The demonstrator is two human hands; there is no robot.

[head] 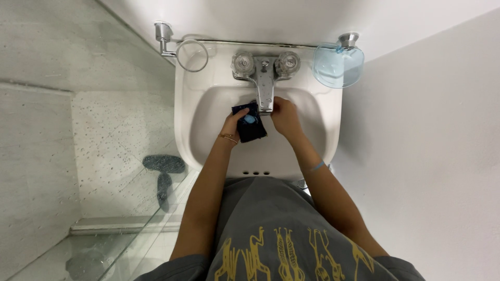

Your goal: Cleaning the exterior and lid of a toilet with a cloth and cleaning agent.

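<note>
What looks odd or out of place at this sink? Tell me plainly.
Nothing stands out. The left hand holds a dark cloth under the faucet; the right hand is at the spout. The white sink shows no spill or crack.

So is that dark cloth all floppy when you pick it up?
Probably floppy: the dark cloth drapes and bends over the left hand in the sink. It looks light, held by fingers alone. Right under the tap, near the right hand, it may be wet and a bit heavier.
</note>
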